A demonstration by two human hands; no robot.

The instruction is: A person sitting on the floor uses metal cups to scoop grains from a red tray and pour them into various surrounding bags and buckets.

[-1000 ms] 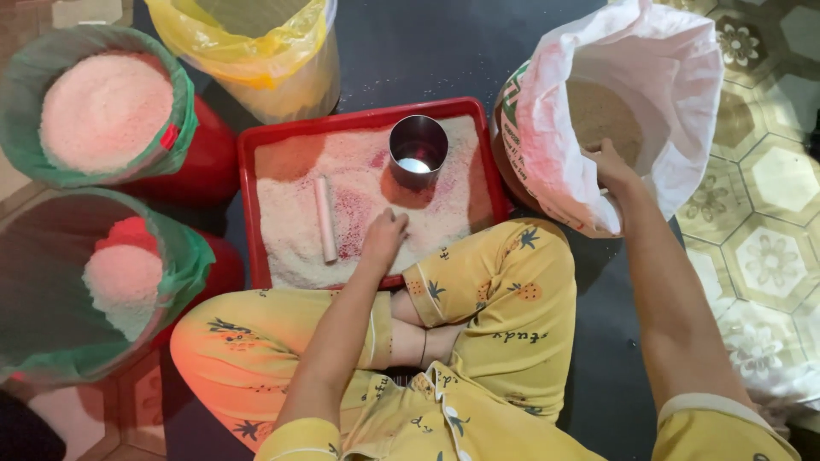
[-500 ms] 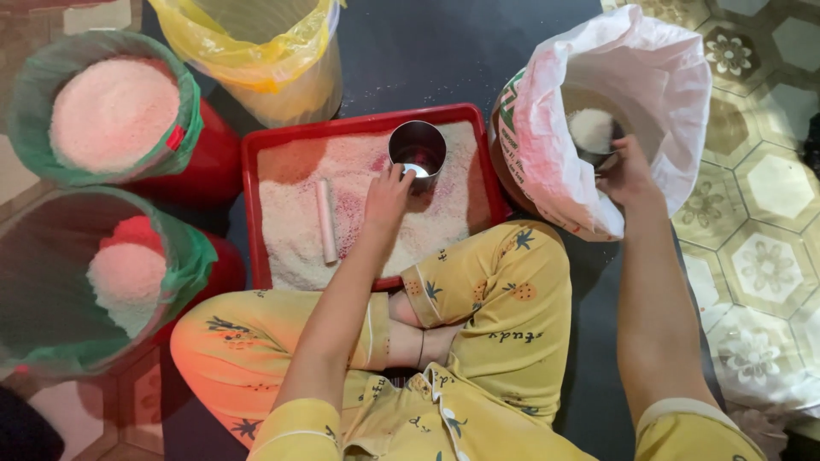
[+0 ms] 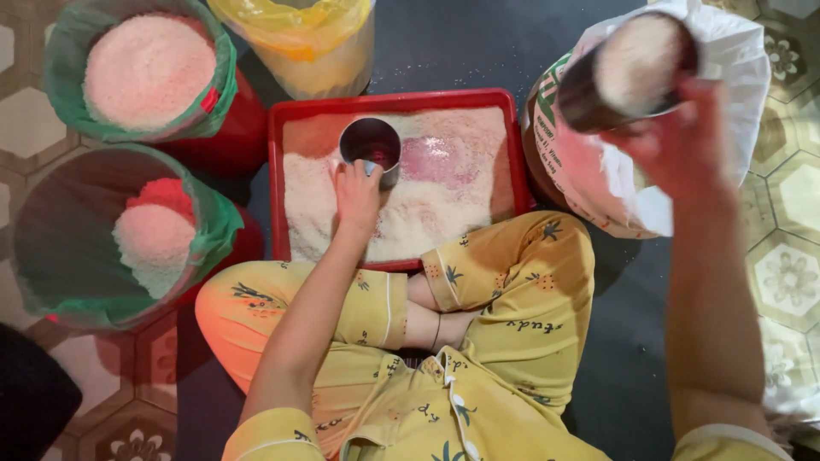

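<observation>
I sit cross-legged on the floor before a red tray point(image 3: 282, 171) spread with white rice. My left hand point(image 3: 357, 195) rests against a steel cup point(image 3: 370, 145) standing in the tray and grips its near side. Raised high, my right hand point(image 3: 675, 145) holds a dark cup point(image 3: 623, 68) heaped with rice, just above the white sack point(image 3: 735, 77) at the right. The sack's inside is mostly hidden behind the cup and hand.
Two red buckets with green liners hold rice at the left, an upper bucket point(image 3: 145, 72) and a lower bucket point(image 3: 120, 239). A yellow-lined container point(image 3: 299, 38) stands behind the tray. Patterned floor tiles point(image 3: 790, 205) lie at the right.
My right hand came up out of the sack with a cup full of rice. My left hand moved from the tray's rice to the steel cup and took hold of it.
</observation>
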